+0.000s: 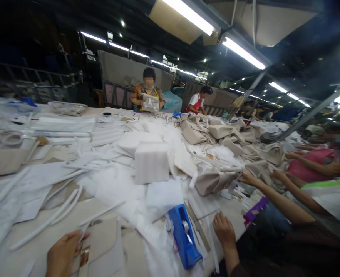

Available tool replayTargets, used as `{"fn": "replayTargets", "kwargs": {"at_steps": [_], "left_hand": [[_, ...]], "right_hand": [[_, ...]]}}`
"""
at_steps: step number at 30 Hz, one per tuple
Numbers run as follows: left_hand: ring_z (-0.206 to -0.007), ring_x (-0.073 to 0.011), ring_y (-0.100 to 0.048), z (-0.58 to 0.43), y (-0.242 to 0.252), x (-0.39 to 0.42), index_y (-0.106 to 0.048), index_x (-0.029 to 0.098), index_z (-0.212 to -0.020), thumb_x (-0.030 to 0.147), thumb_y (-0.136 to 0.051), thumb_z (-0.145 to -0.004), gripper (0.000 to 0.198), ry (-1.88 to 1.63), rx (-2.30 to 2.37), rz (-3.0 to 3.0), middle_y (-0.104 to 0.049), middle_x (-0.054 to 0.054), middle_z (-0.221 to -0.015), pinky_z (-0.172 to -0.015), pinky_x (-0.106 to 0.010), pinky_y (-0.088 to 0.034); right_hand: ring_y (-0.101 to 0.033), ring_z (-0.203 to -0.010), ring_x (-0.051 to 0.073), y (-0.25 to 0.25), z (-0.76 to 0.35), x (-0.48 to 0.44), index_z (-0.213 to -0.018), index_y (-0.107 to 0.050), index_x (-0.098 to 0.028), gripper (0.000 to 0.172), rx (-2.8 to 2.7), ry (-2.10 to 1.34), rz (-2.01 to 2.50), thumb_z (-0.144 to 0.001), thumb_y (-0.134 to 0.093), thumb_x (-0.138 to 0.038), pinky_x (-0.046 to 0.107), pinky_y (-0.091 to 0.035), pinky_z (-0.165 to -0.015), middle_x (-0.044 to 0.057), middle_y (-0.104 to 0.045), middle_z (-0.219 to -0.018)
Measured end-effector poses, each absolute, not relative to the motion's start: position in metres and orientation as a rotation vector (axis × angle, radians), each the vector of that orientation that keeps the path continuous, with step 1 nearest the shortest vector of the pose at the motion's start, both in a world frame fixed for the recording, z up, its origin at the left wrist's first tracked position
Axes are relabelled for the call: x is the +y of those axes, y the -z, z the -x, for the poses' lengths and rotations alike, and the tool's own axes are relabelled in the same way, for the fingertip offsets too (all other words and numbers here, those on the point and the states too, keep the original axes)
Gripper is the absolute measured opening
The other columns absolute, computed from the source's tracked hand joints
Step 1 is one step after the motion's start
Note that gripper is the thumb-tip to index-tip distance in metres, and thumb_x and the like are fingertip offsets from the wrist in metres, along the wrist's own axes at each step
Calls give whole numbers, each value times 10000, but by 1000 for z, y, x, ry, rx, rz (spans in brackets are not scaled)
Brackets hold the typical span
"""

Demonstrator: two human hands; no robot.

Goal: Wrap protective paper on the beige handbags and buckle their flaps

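Note:
My left hand (pixel 62 254) is at the bottom left, its fingers curled over the edge of a flat beige bag (pixel 104 240) with a metal clasp that lies on the table. Farther right, my right hand (pixel 223 229) rests palm down on the table edge with nothing in it, its fingers lying on thin white strips. Between my hands stands a blue tape dispenser (pixel 184 238) on white wadding (pixel 120 192).
A white block of stacked sheets (pixel 151 163) sits mid-table, with a beige bag (pixel 213 181) behind the dispenser and several more farther back. A co-worker's hand (pixel 247 177) reaches in from the right. Two people work at the far end. White handles (pixel 57 215) lie on the left.

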State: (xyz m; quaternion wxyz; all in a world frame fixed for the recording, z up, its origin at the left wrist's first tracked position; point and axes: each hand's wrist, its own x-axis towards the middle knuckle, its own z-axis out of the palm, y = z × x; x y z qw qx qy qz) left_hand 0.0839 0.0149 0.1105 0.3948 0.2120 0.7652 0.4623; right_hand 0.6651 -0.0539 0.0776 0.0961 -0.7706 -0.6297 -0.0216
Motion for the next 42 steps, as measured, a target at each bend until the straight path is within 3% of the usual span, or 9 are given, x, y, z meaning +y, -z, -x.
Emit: {"fn": "replayTargets", "kwargs": {"at_steps": [4,7,8,11,15,20,25,34,42], "left_hand": [[-390,-73,-375,-86,-125,4,-596,139,-631,357,-620,-464,276,-1237,1808,-462,-608,-19,-551,-378,-213,-283],[-366,-43,-329,-88,-125,4,-589,114,-654,341,-605,-521,263,-1221,1809,-451,-595,-23,-543,-374,-190,-208],[-370,-39,-335,-87,-121,5,-598,110,-680,324,-612,-534,259,-1226,1832,-431,-604,-24,-559,-379,-186,-216],[-371,-34,-353,-81,-106,7,-605,100,-720,257,-611,-579,211,-1220,1855,-397,-619,-31,-578,-384,-180,-229],[-358,-39,-364,-75,-94,6,-597,103,-854,167,-581,-619,244,-1215,1837,-396,-618,-16,-557,-387,-171,-240],[-439,-87,-489,-71,-89,4,-517,164,-1101,169,-577,-686,419,-1246,1845,-560,-603,31,-542,-468,-178,-340],[-551,-105,-552,-70,-95,0,-444,243,-1241,123,-493,-752,506,-1135,2022,-880,-581,66,-566,-574,-191,-383],[-699,-157,-602,-72,-96,0,-652,178,-888,176,-482,-822,182,-906,2218,-1055,-676,-42,-729,-678,-255,-420],[-526,-105,-536,-67,-86,14,-652,132,-789,161,-520,-737,145,-1208,1972,-574,-625,-18,-602,-537,-216,-387]], "right_hand": [[-484,-1219,322,-139,-620,-38,-841,-697,-285,296,-1620,-260,2124,-794,-441,-426,525,-373,-968,153,-647,-1130],[-581,-1053,315,-156,-523,-9,-863,-701,-345,391,-1431,-985,1804,-703,-507,-645,442,-482,-728,172,-676,-979],[-619,-938,308,-156,-479,-1,-891,-702,-284,470,-1465,-1150,1722,-684,-512,-661,435,-498,-693,145,-683,-917],[-582,-616,168,-147,-342,21,-724,-680,-207,358,-1562,-1518,1505,-659,-622,-554,308,-485,-586,56,-663,-707],[-437,-478,67,-135,-223,63,-618,-608,-148,222,-1338,-2075,1173,-638,-681,-357,195,-361,-447,2,-588,-583],[-363,-384,47,-119,-177,96,-548,-563,-141,112,-1374,-2183,1365,-628,-630,-180,180,-277,-369,-26,-533,-459],[-335,-313,46,-102,-161,98,-480,-524,-138,180,-1455,-2196,1570,-647,-590,-132,186,-230,-329,-27,-470,-361],[-319,-276,48,-95,-150,109,-403,-490,-146,247,-1568,-2213,1807,-605,-618,-83,183,-217,-295,-37,-399,-288],[-464,-357,99,-100,-160,110,-531,-530,-148,192,-1585,-2199,1646,-500,-664,-12,220,-425,-373,-13,-527,-387]]}}
